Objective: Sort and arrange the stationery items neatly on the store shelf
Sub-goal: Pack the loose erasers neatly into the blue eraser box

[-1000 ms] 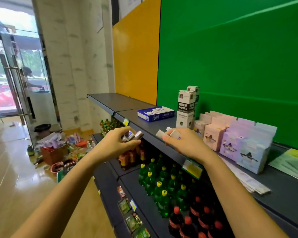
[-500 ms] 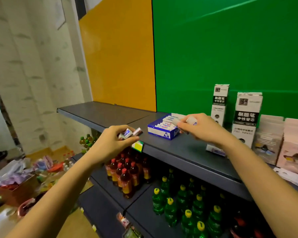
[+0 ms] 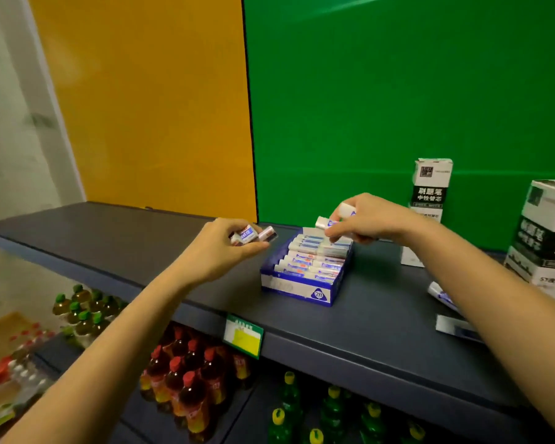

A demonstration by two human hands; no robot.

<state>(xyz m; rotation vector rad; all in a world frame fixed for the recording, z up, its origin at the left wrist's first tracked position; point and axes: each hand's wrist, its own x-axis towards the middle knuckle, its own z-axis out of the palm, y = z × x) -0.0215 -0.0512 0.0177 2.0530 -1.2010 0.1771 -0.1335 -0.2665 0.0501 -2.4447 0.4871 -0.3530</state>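
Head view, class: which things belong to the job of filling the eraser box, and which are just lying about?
In the job: blue eraser box; loose erasers, held by left hand and right hand; top shelf.
Lying about: white refill boxes; red-capped bottles; yellow-capped bottles; yellow price tag.
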